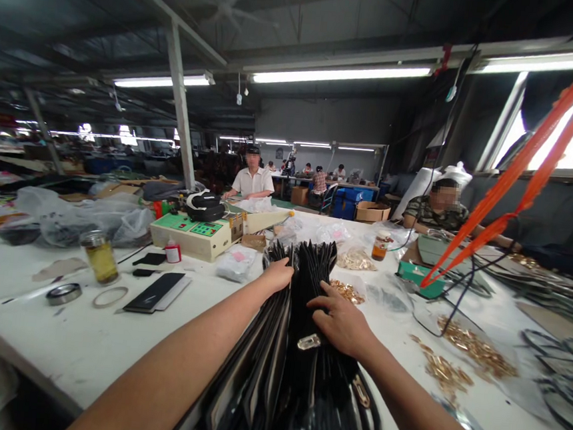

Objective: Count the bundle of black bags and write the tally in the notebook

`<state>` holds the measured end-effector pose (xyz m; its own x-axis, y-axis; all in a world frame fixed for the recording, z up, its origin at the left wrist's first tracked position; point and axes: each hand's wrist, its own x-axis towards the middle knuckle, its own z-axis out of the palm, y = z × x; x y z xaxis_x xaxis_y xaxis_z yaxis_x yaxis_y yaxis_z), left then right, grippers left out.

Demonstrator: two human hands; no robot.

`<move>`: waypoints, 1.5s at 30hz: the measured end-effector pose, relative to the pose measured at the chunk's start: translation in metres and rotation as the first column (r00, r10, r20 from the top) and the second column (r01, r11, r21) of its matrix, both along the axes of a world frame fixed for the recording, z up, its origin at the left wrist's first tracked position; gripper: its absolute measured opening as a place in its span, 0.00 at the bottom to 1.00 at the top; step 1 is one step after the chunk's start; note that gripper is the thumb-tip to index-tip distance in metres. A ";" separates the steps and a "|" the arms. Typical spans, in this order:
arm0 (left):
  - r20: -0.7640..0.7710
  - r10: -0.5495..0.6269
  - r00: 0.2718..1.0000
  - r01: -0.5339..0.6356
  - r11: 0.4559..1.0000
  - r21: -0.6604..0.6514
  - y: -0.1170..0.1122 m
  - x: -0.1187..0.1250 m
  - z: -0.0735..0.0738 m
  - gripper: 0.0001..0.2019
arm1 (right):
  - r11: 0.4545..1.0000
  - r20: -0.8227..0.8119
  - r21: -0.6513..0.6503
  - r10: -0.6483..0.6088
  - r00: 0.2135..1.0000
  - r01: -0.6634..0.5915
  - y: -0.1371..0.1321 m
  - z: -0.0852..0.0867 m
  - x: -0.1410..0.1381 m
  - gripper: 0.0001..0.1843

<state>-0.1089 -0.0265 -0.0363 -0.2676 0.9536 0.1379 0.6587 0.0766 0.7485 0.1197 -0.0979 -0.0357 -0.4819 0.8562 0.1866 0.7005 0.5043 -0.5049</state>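
Note:
A thick stack of black flat leather pieces (299, 350) with metal clasps stands on edge on the white table (79, 344) in front of me. My left hand (277, 274) presses against the stack's left side near its far end, fingers curled on the edges. My right hand (338, 320) lies on top of the stack, fingers bent over the pieces, beside a silver clasp (309, 341).
A green-and-cream machine (195, 232) sits beyond the stack. A jar of yellow liquid (101, 256), tape rings and a black pad (155, 292) lie to the left. Gold metal fittings (475, 347) and cables spread at right. Orange straps (531, 169) hang down. Two people sit across the table.

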 end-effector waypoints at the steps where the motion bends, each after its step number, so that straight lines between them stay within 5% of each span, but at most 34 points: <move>1: 0.020 -0.010 1.000 0.010 1.000 -0.013 -0.004 -0.001 0.002 0.27 | 1.000 0.008 0.006 -0.010 1.000 0.010 -0.002 0.001 -0.001 0.19; 3: 0.058 -0.037 0.998 0.039 0.999 -0.035 -0.012 -0.002 0.005 0.30 | 0.999 0.008 0.017 -0.041 0.999 0.041 -0.005 0.005 -0.004 0.17; 8: 0.082 -0.069 0.994 0.072 0.997 -0.032 -0.027 -0.006 0.008 0.32 | 0.998 0.043 0.005 -0.060 0.997 0.060 -0.008 0.013 -0.011 0.30; 17: 0.060 -0.063 0.996 0.060 0.997 0.047 -0.017 0.000 -0.009 0.32 | 0.997 0.074 0.014 -0.081 0.994 0.081 -0.006 0.012 -0.018 0.39; 30: 0.067 -0.074 0.995 0.070 0.996 0.049 -0.021 0.003 -0.008 0.32 | 0.997 0.027 -0.037 -0.071 0.997 0.072 -0.007 0.010 -0.018 0.32; 35: 0.051 -0.076 0.996 0.073 0.996 0.051 -0.016 0.006 -0.011 0.31 | 0.996 -0.020 -0.072 -0.058 0.998 0.056 -0.004 0.010 -0.020 0.19; 42: 0.047 -0.079 0.996 0.077 0.996 0.056 -0.012 0.005 -0.015 0.32 | 0.999 -0.122 -0.041 -0.040 0.992 0.035 0.002 0.000 -0.008 0.28; 45: 0.044 -0.077 0.996 0.074 0.995 0.073 -0.009 0.006 -0.017 0.32 | 0.999 -0.081 -0.043 -0.019 0.997 0.016 0.002 0.000 -0.007 0.21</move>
